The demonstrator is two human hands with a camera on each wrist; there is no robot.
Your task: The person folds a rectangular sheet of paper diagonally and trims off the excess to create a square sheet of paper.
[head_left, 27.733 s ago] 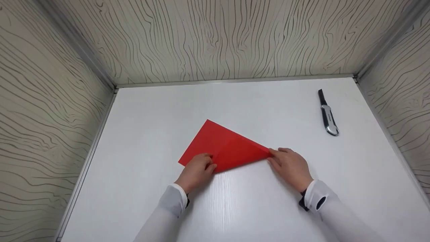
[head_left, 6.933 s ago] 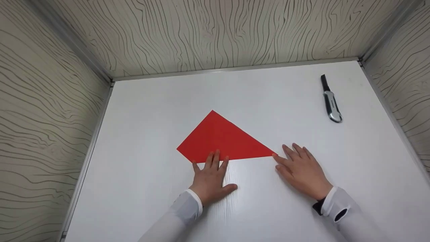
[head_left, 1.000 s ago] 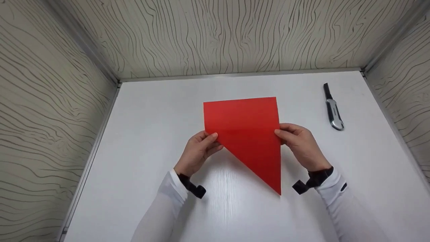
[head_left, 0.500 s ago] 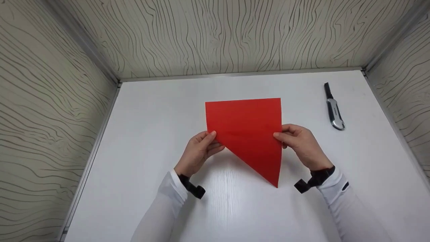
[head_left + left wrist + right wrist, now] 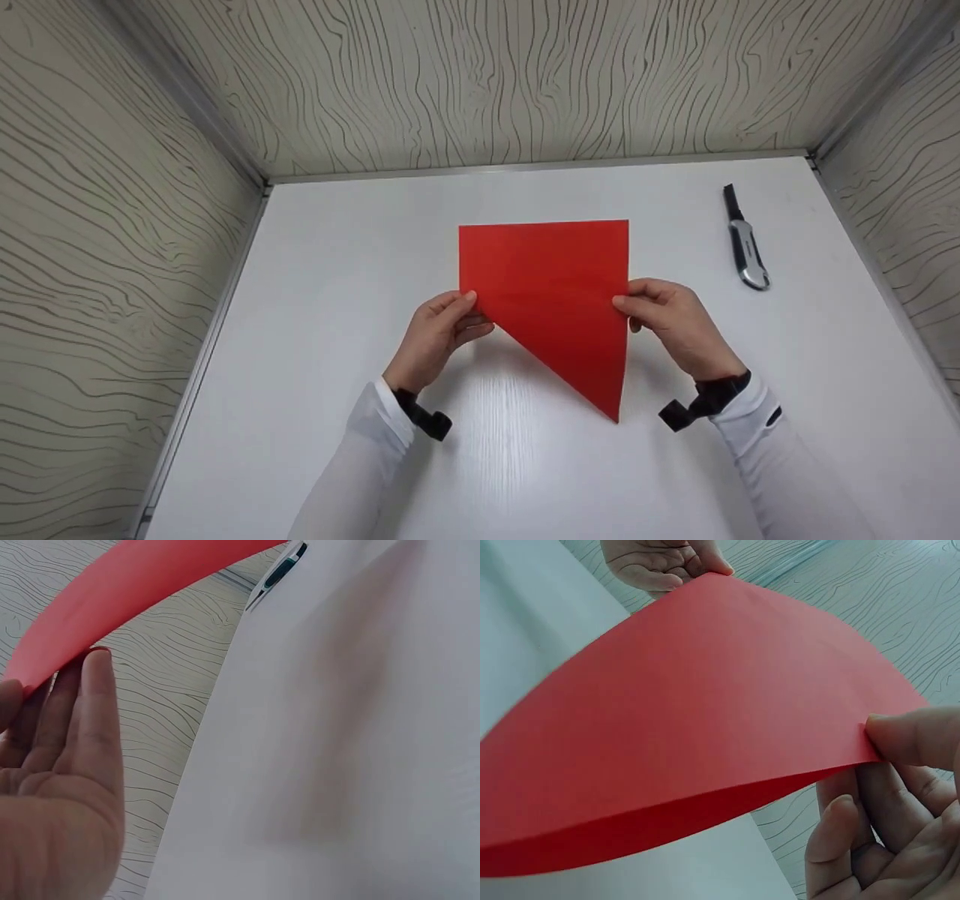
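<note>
A red sheet of paper [image 5: 547, 277], folded along a slanting lower left edge, is held up over the white table with its pointed end toward the person. My left hand [image 5: 435, 334] pinches its left side, thumb on top and the other fingers beneath. At the right edge my right hand [image 5: 671, 322] grips it the same way. In the right wrist view the paper [image 5: 705, 705] bows, and its two layers part a little along the near edge. The left wrist view shows the paper's underside [image 5: 135, 592] arching above the fingers.
A utility knife [image 5: 748, 255] with a black and silver handle lies at the right rear of the white table [image 5: 337, 247]. Wood-grain panels [image 5: 480, 82] close in the back and both sides. Black straps with small camera mounts [image 5: 427, 420] sit on the wrists.
Earlier the paper lay on the table under both hands; now it is lifted and turned, with its point toward the person. Over the last second it has shifted slightly right and its tip has risen a little.
</note>
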